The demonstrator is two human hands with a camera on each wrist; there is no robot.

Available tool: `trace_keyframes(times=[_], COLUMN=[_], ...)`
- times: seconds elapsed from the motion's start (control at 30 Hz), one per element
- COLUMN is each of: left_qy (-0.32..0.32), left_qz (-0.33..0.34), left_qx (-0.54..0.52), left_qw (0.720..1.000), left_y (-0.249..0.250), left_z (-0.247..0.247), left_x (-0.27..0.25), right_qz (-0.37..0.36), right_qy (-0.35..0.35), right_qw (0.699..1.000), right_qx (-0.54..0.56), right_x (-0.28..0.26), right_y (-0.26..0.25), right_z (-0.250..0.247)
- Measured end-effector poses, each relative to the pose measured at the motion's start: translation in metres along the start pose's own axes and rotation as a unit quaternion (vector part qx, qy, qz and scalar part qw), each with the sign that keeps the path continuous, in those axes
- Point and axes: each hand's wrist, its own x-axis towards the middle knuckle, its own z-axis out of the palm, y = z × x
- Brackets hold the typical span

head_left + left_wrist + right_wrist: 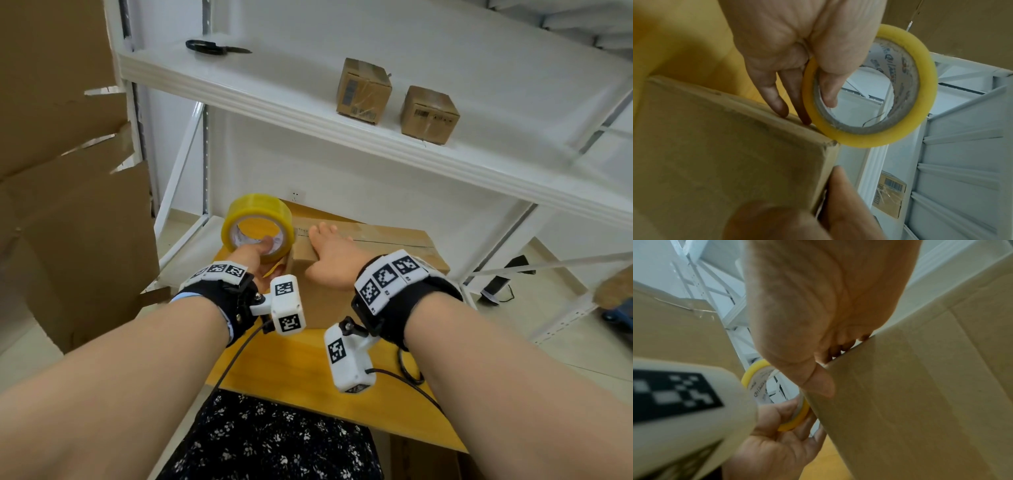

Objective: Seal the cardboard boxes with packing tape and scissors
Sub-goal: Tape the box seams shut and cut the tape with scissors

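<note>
Left hand (pixel 263 263): I've got the thumb hooked through the core of the yellow packing tape roll (pixel 258 224), other fingers under the outside, so it's gripped. Roll sits middle-left of the head frame, at the left end of the box.
Right hand (pixel 330 255): flat on top of the cardboard box (pixel 383 240), fingers pretty much straight, thumb hanging down the near face. Holding nothing.
Box: lies centre frame on a yellow wooden table (pixel 308 377); flaps closed, a seam line runs along the top.
Scissors (pixel 215 47): black ones, upper left of the head frame on the white shelf (pixel 274 99), well apart from both hands.
Around: two small cardboard boxes (pixel 397 99) upper right on that same shelf, already wrapped in clear tape. Big flattened cardboard sheets (pixel 68 171) lean along the left edge.
In the way: the wrist cameras and marker bands cover the box's near face in the head view.
Writing: barcode labels on the small boxes, too small to read. Blue print inside the tape core in the left wrist view, can't make it out.
Hard to tell: whether any tape is stuck on the box yet.
</note>
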Motion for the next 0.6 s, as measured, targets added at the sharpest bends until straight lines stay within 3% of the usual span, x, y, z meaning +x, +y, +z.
trace_keyframes(times=[0.23,0.47,0.6], left_qy=[-0.01,-0.001,-0.006], left_qz=[-0.003,-0.028,-0.035], left_qx=[0.007,0.014,-0.001], left_qw=[1.0,1.0,0.999], left_y=[0.004,-0.001,-0.006], left_z=[-0.004,-0.009,-0.008], left_x=[0.002,0.002,0.0], right_qz=[-0.051,-0.06,-0.022], right_qy=[0.015,-0.025,-0.019], right_qw=[0.998,0.998,0.993], right_qx=[-0.032,-0.001,0.115], right_x=[0.005,-0.001,-0.004], right_y=[-0.013,-0.003,-0.001], right_z=[0.009,-0.001,-0.017])
